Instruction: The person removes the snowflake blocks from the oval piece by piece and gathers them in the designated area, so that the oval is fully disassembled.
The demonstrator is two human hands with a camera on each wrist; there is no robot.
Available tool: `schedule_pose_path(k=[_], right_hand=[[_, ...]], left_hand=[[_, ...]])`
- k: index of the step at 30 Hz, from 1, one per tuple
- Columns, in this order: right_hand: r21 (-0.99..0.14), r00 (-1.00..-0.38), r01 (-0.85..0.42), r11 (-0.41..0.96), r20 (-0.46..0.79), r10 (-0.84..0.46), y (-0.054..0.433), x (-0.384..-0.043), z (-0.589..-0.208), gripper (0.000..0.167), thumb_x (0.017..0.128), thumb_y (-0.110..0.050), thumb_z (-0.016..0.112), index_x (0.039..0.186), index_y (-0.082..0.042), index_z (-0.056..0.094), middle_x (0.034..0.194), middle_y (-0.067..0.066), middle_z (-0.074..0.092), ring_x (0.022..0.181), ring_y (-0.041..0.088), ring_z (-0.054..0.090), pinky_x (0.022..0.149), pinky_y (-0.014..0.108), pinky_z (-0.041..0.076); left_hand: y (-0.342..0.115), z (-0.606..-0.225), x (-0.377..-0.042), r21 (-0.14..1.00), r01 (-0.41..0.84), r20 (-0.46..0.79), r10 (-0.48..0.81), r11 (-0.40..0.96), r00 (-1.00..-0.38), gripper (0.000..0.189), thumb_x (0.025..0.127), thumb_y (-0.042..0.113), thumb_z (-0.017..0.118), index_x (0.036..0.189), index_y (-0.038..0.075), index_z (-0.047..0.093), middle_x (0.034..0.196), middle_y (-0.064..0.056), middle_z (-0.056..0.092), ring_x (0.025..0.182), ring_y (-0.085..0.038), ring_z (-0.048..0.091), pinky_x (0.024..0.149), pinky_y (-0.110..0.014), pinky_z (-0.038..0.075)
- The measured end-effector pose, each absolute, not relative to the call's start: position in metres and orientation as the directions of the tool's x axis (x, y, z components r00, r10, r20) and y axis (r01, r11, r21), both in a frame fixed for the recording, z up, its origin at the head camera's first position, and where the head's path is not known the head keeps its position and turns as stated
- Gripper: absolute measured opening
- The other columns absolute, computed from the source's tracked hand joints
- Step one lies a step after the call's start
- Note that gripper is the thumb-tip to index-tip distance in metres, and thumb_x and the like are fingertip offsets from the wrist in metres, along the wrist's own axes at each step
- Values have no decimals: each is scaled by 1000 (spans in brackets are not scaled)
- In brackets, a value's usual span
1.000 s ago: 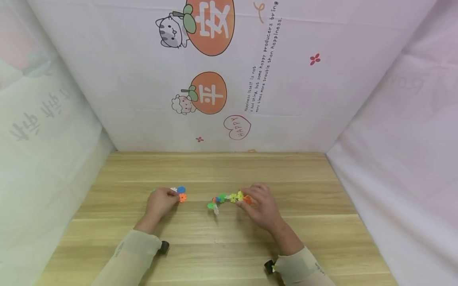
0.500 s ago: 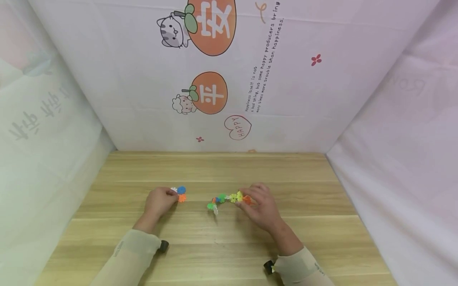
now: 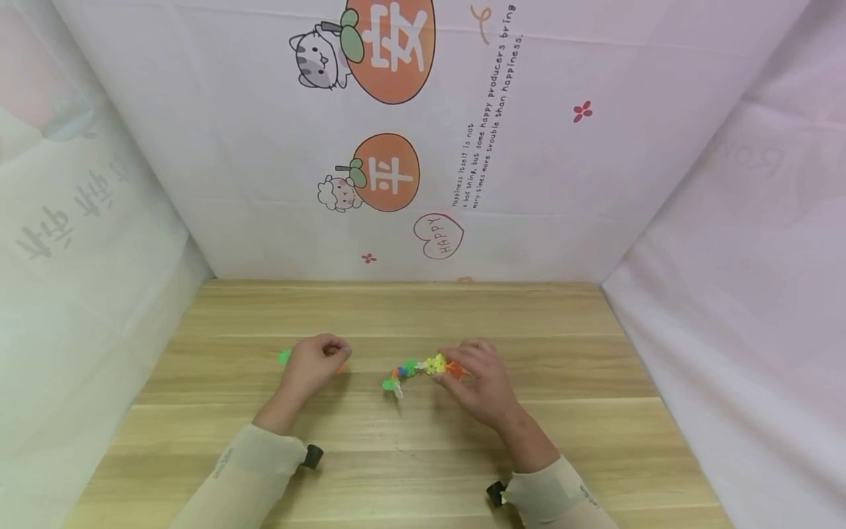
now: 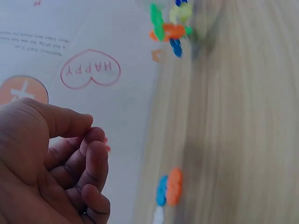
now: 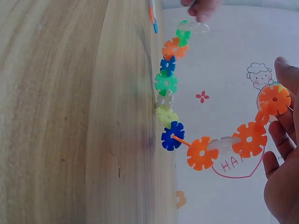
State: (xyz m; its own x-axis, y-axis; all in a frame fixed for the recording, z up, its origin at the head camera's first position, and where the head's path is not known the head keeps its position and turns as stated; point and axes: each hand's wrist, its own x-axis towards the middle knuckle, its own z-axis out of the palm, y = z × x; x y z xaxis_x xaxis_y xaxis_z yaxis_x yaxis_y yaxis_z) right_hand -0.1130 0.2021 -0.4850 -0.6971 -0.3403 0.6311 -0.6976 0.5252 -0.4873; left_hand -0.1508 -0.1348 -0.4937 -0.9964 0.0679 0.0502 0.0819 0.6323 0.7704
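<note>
My right hand pinches one end of a chain of interlocking plastic snowflake discs, at an orange disc. From there the chain curves away in blue, yellow, green and clear discs, ending at a clear disc. My left hand is beyond that free end, to its left. Its fingers curl in with the thumb against the fingertips, and nothing shows between them. Below it on the table, an orange disc, a blue disc and a white disc lie close together, mostly hidden in the head view.
A loose green disc lies on the wooden table just left of my left hand. A printed white cloth stands behind the table, and more cloth hangs along both sides.
My left hand has shifted right and slightly away from me, now covering most of the loose discs and exposing the green one. My right hand stays put; the chain's free end dips slightly.
</note>
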Motion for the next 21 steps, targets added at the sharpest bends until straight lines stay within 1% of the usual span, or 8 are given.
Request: schedule_pose_path(k=[6,13,15,21], right_hand=[[-472,-685,-708,526,641,-346,201,-113,-484,38,85,-24,87,119,-10,77,108,-1,77,102,20,59,91,43,44],[-456,-681,-710,537,638,-359,199,-114,-484,39,86,-26,86,119,-8,76,107,-2,77,103,21,59,93,45,44],[-454,-682,-709,540,637,-359,198,-114,-483,39,86,-27,86,119,-8,77,108,-2,77,103,20,59,93,44,44],[-431,-654,-732,527,661,-368,193,-114,-484,38,85,-28,87,117,-9,77,106,-3,77,100,20,60,92,44,45]], left_hand=[[-114,-477,-141,803,154,72,163,576,-984,16,99,31,71,104,17,77,96,5,75,90,-16,69,79,-37,59],[-87,-461,-130,854,220,82,296,471,-952,16,100,33,71,105,19,78,98,8,75,90,-13,68,82,-36,58],[-81,-457,-128,864,233,85,326,447,-942,18,100,34,70,106,18,79,100,7,75,91,-13,68,82,-37,58],[-61,-451,-124,862,241,71,365,446,-928,24,101,39,68,105,19,80,100,11,74,91,-12,66,80,-35,57]])
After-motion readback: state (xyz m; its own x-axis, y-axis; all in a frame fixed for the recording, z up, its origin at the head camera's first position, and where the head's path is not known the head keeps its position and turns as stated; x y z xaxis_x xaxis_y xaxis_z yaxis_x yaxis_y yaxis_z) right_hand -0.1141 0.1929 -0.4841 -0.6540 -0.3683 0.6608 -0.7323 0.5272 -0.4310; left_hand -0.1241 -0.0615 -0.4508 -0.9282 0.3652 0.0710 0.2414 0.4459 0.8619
